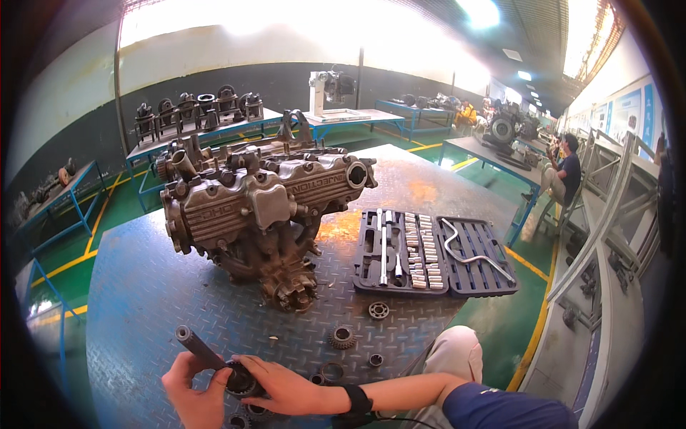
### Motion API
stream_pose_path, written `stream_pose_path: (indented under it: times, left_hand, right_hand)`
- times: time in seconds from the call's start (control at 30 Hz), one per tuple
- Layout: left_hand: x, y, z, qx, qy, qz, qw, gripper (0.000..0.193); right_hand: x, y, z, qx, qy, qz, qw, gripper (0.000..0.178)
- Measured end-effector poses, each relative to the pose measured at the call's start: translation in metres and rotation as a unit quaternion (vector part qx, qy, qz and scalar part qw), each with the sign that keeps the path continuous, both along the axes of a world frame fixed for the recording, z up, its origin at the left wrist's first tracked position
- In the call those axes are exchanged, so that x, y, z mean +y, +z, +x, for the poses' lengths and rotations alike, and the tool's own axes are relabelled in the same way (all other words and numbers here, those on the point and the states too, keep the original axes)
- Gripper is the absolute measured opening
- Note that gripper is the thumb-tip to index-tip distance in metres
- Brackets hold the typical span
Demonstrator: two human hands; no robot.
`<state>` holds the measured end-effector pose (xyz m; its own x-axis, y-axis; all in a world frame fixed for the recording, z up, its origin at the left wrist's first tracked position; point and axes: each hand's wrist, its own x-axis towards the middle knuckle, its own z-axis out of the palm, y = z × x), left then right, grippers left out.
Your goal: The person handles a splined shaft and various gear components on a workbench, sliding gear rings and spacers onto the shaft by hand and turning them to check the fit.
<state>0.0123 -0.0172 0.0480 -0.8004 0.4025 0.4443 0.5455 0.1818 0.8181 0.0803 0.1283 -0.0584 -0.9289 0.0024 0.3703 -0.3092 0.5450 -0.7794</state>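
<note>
Near the table's front edge, my left hand (pixel 194 393) is closed round a dark metal shaft (pixel 201 348), which is tilted with its hollow end up and to the left. My right hand (pixel 280 388), with a black band on its wrist, grips a dark toothed gear (pixel 241 380) at the shaft's lower end. Whether the gear sits fully on the shaft is hidden by my fingers. Beneath my hands lie more gears (pixel 239 420), partly covered. Just to the right of them are a ring (pixel 332 371), a toothed gear (pixel 342 337), a small collar (pixel 375 360) and a bearing (pixel 379 309).
A large engine (pixel 268 200) stands on the patterned metal tabletop (pixel 136 286). To its right lies an open socket set case (pixel 400 250) with a bent handle (pixel 475 259) across its lid. A seated person (pixel 564 171) is at the right, beside metal racks (pixel 607 207).
</note>
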Motion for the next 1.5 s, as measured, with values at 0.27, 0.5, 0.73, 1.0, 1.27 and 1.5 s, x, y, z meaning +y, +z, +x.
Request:
stream_pose_path:
  times: [0.27,0.5,0.73,1.0,1.27,1.5]
  left_hand:
    - [-0.015,-0.012,-0.018,0.031,-0.088,0.003,0.996,0.027]
    - [-0.019,0.002,-0.019,-0.038,-0.145,0.005,0.989,0.027]
    - [-0.017,-0.011,-0.015,-0.072,-0.113,0.004,0.991,0.030]
    - [-0.013,-0.029,-0.024,-0.022,-0.034,0.047,0.998,0.035]
    - [-0.015,-0.020,-0.016,-0.068,-0.051,0.063,0.994,0.042]
    - [-0.012,-0.007,-0.009,-0.048,-0.088,0.042,0.994,0.030]
  right_hand:
    - [-0.001,0.003,-0.009,0.002,0.025,-0.054,0.998,0.083]
    - [-0.001,0.003,-0.011,-0.015,0.027,-0.037,0.999,0.083]
    - [-0.001,0.007,-0.004,0.016,0.039,-0.050,0.998,0.080]
    - [0.001,-0.006,-0.006,0.008,0.027,-0.027,0.999,0.083]
    - [0.001,-0.006,-0.008,0.007,0.033,-0.036,0.999,0.087]
    - [0.000,-0.009,-0.007,0.048,0.014,-0.031,0.998,0.086]
